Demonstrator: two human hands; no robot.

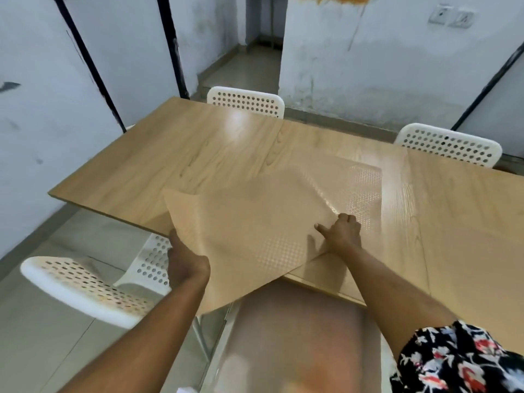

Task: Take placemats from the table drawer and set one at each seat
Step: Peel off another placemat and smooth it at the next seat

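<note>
A tan placemat with a fine dotted texture lies tilted over the near edge of the wooden table, its near corner hanging past the edge. My left hand grips its left edge, lifting that side. My right hand rests on the mat's right part, fingers curled and thumb out, pressing it to the table. The mat looks blurred from motion. Whether more than one mat is stacked I cannot tell. The drawer is not visible.
White perforated chairs stand around the table: one at the near left, one at the far side, one at the far right. Walls close in at left and behind. A blurred pale surface lies below the table edge.
</note>
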